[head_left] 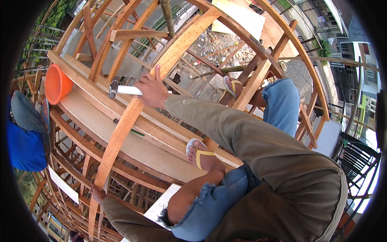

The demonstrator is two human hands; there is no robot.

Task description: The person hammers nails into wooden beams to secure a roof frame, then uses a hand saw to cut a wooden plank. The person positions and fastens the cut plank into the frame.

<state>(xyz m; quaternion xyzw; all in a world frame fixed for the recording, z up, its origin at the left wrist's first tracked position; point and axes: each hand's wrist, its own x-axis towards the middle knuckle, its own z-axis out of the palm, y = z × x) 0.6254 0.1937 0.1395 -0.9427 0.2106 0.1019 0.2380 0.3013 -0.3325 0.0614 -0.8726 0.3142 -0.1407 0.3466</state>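
The right hand [151,92] grips the white handle of a steel-headed hammer [121,90], held over a long reddish-brown wooden plank [121,133] lying across the timber frame [100,60]; the left hand [96,194] clasps the plank's lower end; an orange plastic bucket [56,84] sits nearby.

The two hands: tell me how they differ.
The right hand grips a hammer near the top of the long curved plank; the left hand holds no tool and clasps that plank's lower end. The right shows fully, the left only partly. Both wear olive sleeves.
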